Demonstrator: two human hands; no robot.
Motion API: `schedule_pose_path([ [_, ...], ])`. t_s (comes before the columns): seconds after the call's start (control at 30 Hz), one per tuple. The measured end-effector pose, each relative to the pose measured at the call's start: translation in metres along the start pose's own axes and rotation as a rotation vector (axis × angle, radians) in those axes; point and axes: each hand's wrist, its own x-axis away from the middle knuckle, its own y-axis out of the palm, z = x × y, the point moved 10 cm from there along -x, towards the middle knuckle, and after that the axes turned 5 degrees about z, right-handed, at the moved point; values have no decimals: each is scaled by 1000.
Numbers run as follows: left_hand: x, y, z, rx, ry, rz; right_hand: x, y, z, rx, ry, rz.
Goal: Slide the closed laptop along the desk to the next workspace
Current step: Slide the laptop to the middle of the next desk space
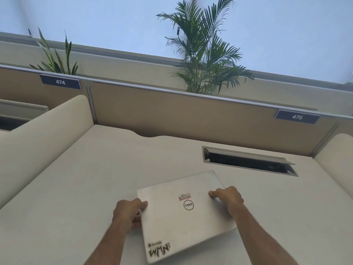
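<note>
Head view is showing two bare forearms reaching forward from the bottom edge, with the closed silver laptop (183,215) lying between them on the pale surface (76,188), turned at an angle so that one corner is pointing toward the viewer. A black-and-white sticker (159,249) is sitting on that near corner, a round logo (188,205) is marking the middle of the lid, and a small red-edged label (184,196) is lying just beyond it. The left hand (128,213) is clamping the laptop's left edge, thumb lying on the lid and fingers curling beneath it. The right hand (228,197) is gripping the right edge, fingertips curling over onto the lid. Farther back and to the right, a rectangular cable slot (248,161) with its flap lifted is opening into the surface. Cream side dividers (44,134) are rising at the left and right. Beyond them, a tan partition panel (181,115) is carrying two dark number plates, 474 (60,82) at the left and 475 (297,117) at the right. Behind the partition, a palm plant (206,54) and a smaller spiky plant (55,58) are standing against a bright window blind (114,23).
</note>
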Motion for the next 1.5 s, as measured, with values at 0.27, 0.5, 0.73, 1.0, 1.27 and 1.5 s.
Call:
schedule_pose_path([
  [0.27, 18, 27, -20, -70, -10, -60, 0, -17, 50, -30, 66, -1],
  [0.5, 29, 41, -27, -152, -5, -84, -1, -28, 78, -45, 99, 13],
  [0.73, 37, 47, -25, -269, 51, -56, -2, -33, 94, -17, 96, 26],
  [1.0, 41, 45, -16, -411, 103, -32, 4, -32, 97, 32, 93, 46],
  [1.27, 39, 45, -5, -524, 171, -2, 6, -33, 101, 75, 88, 100],
  [1.5, 42, 48, 3, -667, 213, -10, -2, -32, 101, 117, 35, 90],
])
